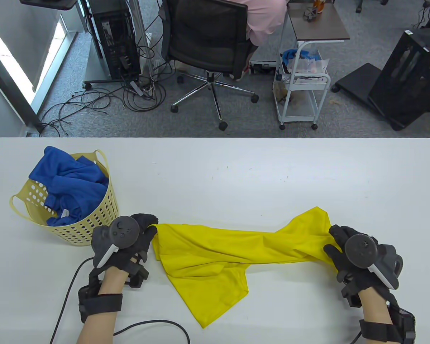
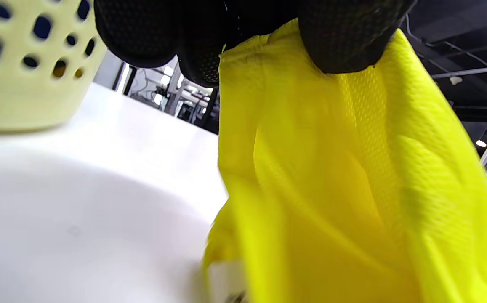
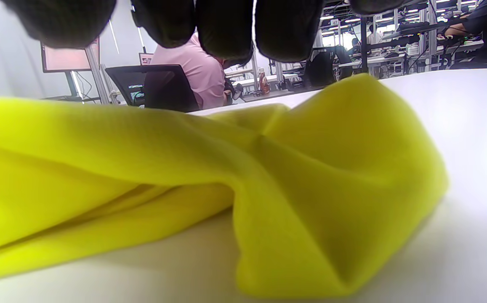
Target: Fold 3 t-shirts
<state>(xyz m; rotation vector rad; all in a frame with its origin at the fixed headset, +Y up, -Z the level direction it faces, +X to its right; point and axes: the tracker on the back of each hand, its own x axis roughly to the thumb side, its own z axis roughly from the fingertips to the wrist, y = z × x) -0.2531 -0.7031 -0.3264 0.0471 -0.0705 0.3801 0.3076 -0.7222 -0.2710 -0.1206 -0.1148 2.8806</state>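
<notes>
A yellow t-shirt (image 1: pixel 215 256) lies crumpled in a long band across the near half of the white table (image 1: pixel 236 172). My left hand (image 1: pixel 148 229) pinches its left end, and in the left wrist view the fingertips (image 2: pixel 344 38) clamp the raised yellow fabric (image 2: pixel 331 176). My right hand (image 1: pixel 335 242) is at the shirt's right end. In the right wrist view its fingertips (image 3: pixel 226 29) hang just above the cloth (image 3: pixel 268 168) with a gap showing, and hold nothing. A blue t-shirt (image 1: pixel 71 182) is heaped in a pale yellow basket (image 1: pixel 96 222).
The basket stands at the table's left, close to my left hand, and shows as a perforated wall (image 2: pixel 24 63) in the left wrist view. A black cable (image 1: pixel 154 324) trails along the near edge. Beyond the table are an office chair (image 1: pixel 208 39) and a white cart (image 1: pixel 301 89).
</notes>
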